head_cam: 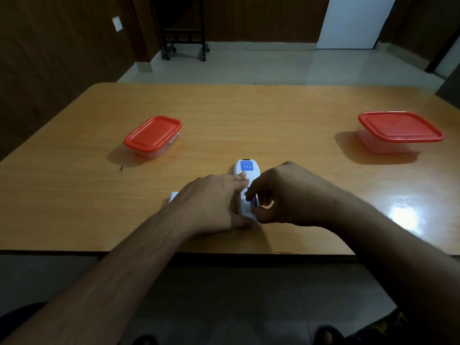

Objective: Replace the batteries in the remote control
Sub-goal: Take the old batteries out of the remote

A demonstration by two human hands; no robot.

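Note:
A white remote control [245, 168] lies face down on the wooden table [224, 115], a blue sticker on its back, its battery bay uncovered at the near end. My left hand [211, 202] presses on the remote's left side and holds it steady. My right hand [286, 192] pinches a blue battery [253, 202] between thumb and fingers right at the open bay. A white piece [173, 196], probably the battery cover, peeks out from behind my left hand on the table.
Two clear plastic boxes with red lids stand on the table, one at the left [153, 135] and one at the far right [400, 131]. The table's near edge runs just below my wrists. A black wheeled rack [184, 28] stands on the floor beyond the table.

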